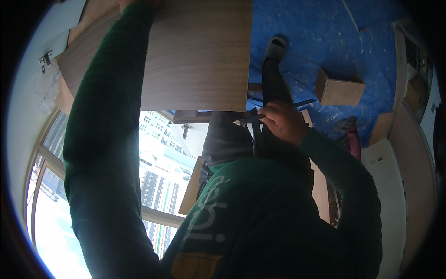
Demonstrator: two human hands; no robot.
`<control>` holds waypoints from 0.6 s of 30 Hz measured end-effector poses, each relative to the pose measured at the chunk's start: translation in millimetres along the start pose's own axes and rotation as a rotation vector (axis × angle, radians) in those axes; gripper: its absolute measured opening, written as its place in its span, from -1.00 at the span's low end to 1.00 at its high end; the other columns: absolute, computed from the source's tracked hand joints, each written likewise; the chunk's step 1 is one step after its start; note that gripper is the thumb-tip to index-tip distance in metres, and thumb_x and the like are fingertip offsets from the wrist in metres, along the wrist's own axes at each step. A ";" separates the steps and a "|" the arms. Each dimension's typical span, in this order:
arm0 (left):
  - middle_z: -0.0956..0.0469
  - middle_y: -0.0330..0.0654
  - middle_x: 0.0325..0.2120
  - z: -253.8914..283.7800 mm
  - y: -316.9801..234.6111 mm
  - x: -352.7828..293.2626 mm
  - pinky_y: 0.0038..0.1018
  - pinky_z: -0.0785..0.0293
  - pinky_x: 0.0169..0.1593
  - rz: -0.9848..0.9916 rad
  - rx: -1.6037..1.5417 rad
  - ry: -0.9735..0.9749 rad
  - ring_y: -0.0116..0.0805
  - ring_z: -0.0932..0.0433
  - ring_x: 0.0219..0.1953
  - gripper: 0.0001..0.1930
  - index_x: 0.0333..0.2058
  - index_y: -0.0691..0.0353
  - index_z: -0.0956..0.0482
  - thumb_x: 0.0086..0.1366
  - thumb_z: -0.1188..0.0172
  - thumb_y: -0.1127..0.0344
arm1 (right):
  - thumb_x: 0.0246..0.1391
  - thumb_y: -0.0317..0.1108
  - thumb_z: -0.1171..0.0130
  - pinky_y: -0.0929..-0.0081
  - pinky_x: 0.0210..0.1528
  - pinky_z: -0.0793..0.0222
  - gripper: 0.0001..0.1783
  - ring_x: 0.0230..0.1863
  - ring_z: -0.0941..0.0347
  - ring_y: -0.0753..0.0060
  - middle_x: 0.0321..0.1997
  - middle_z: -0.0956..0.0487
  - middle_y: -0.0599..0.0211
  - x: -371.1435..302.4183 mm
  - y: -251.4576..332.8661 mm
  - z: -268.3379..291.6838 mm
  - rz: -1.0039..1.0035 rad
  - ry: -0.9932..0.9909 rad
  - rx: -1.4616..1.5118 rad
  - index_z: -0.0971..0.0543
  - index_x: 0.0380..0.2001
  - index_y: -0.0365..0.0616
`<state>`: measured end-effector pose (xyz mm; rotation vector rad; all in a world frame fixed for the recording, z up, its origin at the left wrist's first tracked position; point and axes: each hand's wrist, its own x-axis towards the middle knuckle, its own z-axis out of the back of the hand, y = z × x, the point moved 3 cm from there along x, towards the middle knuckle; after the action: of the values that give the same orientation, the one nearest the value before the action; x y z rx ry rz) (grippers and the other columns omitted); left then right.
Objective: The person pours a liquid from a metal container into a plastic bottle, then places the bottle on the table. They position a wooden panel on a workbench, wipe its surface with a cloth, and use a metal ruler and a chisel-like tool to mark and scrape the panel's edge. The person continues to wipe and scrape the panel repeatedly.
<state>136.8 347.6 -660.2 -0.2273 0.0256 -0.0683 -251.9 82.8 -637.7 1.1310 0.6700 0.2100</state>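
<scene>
A large wood-grain panel fills the upper middle of the view. My left arm stretches far over it. Only a sliver of my left hand shows at the top edge, by the panel's far side, with its fingers out of sight. Just off the panel's near right corner, my right hand is closed round a long, thin dark tool. One end sticks out past the hand to the right; on the left is a dark part with a small pale tip. Its exact kind I cannot make out.
Blue sheeting covers the floor, where a small wooden box stands. One sandalled foot is on the sheeting. A dark red object lies at the right. Large windows are at the left, near a door hinge.
</scene>
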 end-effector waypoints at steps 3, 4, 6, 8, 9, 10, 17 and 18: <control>-0.17 0.03 0.50 3.3 -3.7 -3.0 -0.22 0.06 0.58 0.029 -0.009 0.017 -0.02 -0.04 0.55 -0.20 0.43 0.28 -0.27 0.46 0.00 -0.23 | 0.17 -0.16 -0.46 0.33 -0.27 -0.49 -0.66 -0.39 -0.59 0.28 -0.42 -0.64 0.20 17.6 -5.8 19.8 -0.274 0.017 0.174 -0.72 -0.15 -0.20; -0.17 0.03 0.50 4.0 -4.7 -2.3 -0.21 0.07 0.58 0.027 -0.006 0.016 -0.02 -0.04 0.55 -0.21 0.43 0.28 -0.28 0.46 0.00 -0.22 | 0.18 -0.11 -0.47 0.37 -0.29 -0.49 -0.62 -0.42 -0.61 0.33 -0.45 -0.65 0.18 22.2 -8.0 26.2 -0.398 0.027 0.235 -0.72 -0.16 -0.21; -0.17 0.04 0.50 1.7 -4.5 -2.1 -0.21 0.07 0.58 0.023 -0.005 0.011 -0.02 -0.05 0.55 -0.22 0.42 0.29 -0.28 0.46 -0.01 -0.21 | 0.16 -0.07 -0.49 0.44 -0.24 -0.50 -0.57 -0.39 -0.62 0.41 -0.43 -0.68 0.09 34.8 -1.2 38.8 -0.477 -0.102 0.434 -0.72 -0.15 -0.23; -0.18 0.04 0.49 1.0 -4.5 -2.2 -0.21 0.07 0.58 0.013 -0.013 -0.006 -0.02 -0.05 0.55 -0.22 0.42 0.29 -0.29 0.46 -0.01 -0.20 | 0.22 -0.12 -0.44 0.47 -0.17 -0.53 -0.59 -0.33 -0.65 0.46 -0.32 -0.74 0.11 40.0 -5.4 42.3 -0.508 -0.153 0.431 -0.71 -0.03 -0.22; -0.18 0.05 0.49 1.1 -4.9 -1.9 -0.21 0.07 0.58 0.008 -0.017 -0.014 -0.02 -0.05 0.55 -0.23 0.41 0.29 -0.30 0.46 -0.01 -0.20 | 0.25 -0.15 -0.41 0.47 -0.16 -0.54 -0.60 -0.32 -0.65 0.46 -0.30 -0.75 0.16 38.7 -7.7 40.2 -0.415 -0.123 0.344 -0.70 0.01 -0.20; -0.18 0.05 0.49 0.8 -5.2 -1.7 -0.20 0.07 0.58 0.008 -0.012 -0.012 -0.02 -0.06 0.55 -0.23 0.41 0.29 -0.30 0.46 -0.02 -0.19 | 0.28 -0.17 -0.38 0.46 -0.15 -0.55 -0.61 -0.31 -0.65 0.46 -0.28 -0.76 0.21 36.1 -9.8 37.3 -0.322 -0.094 0.257 -0.69 0.05 -0.19; -0.19 0.05 0.48 -1.4 -1.9 -3.4 -0.19 0.06 0.57 -0.005 0.021 -0.012 -0.02 -0.07 0.54 -0.24 0.41 0.30 -0.30 0.47 -0.03 -0.17 | 0.35 -0.19 -0.29 0.32 -0.08 -0.59 -0.60 -0.15 -0.66 0.25 -0.09 -0.63 0.15 32.2 -14.8 46.1 -0.227 -0.069 0.357 -0.59 0.14 -0.17; -0.19 0.05 0.48 -1.3 -1.4 -3.5 -0.18 0.05 0.57 -0.006 0.020 -0.015 -0.01 -0.08 0.54 -0.24 0.41 0.30 -0.30 0.47 -0.03 -0.17 | 0.34 -0.19 -0.31 0.33 -0.13 -0.58 -0.64 -0.19 -0.66 0.25 -0.15 -0.62 0.17 36.1 -10.0 46.8 -0.186 -0.136 0.322 -0.61 0.06 -0.18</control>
<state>133.1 346.2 -661.1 -0.2076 0.0097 -0.0725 -197.5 60.1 -648.5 1.3678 0.6982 -0.1375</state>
